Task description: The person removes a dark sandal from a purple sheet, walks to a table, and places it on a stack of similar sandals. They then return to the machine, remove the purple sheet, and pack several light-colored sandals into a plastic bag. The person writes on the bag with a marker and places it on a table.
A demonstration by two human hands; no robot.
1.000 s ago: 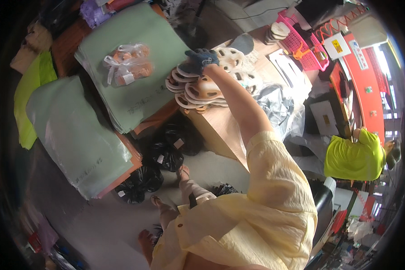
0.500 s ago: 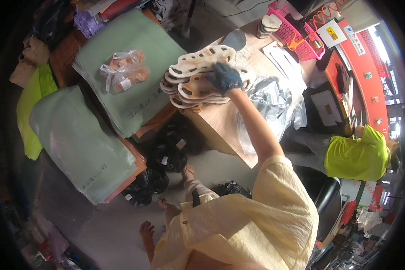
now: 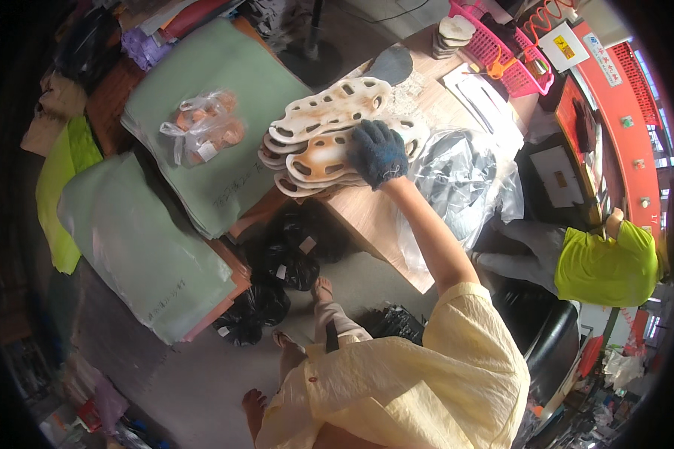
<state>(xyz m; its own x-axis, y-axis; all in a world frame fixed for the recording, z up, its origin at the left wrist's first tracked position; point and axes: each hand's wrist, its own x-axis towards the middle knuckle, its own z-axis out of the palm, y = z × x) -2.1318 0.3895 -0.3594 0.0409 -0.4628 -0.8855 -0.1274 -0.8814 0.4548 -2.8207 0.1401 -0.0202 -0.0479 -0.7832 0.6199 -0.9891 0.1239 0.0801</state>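
My right hand, in a dark blue glove, is closed over the right end of an orange-stained, slotted pale board. Its fingertips are hidden behind the knuckles. This board lies in a pile of similar long, rounded boards with oval holes. Another slotted board rests beside it on the far side. The pile sits at the left edge of a wooden table. Low beside my body hangs my left hand, bare, fingers loosely apart, holding nothing.
Clear plastic sheeting covers the table right of the pile. Green sheet stacks stand left, with a bag of brown pieces on top. Black bags lie on the floor. Beyond are a pink basket and a person in yellow-green.
My gloved right hand has drawn back slightly toward me along the orange-stained board, and its fingers have bent. The view has shifted a little. My left hand still hangs low.
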